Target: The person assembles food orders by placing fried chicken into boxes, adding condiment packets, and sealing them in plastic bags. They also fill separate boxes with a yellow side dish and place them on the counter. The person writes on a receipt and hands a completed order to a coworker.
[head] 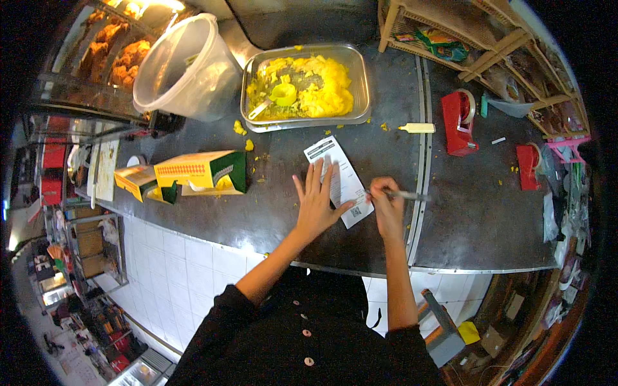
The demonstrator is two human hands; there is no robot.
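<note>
A printed paper receipt (346, 181) bearing writing and a printed code lies slantwise on the dark counter. My left hand (317, 198) rests flat over its left side with the fingers spread. At the receipt's lower right edge, my right hand (386, 205) grips a pen (410, 195), blurred, whose shaft points to the right. Whether the tip touches the paper is hidden by my fingers. Left of the hands stand two yellow and green cardboard boxes, a larger one (186, 164) and a smaller one (136, 180), both with yellow food inside.
Behind the receipt sits a metal tray (245, 91) of yellow rice with a green scoop (284, 94). A translucent bucket (207, 82) leans beside it. A capped marker (417, 128) and red tape dispensers (456, 125) lie to the right, below a wooden rack (475, 65). Yellow crumbs dot the counter (275, 212).
</note>
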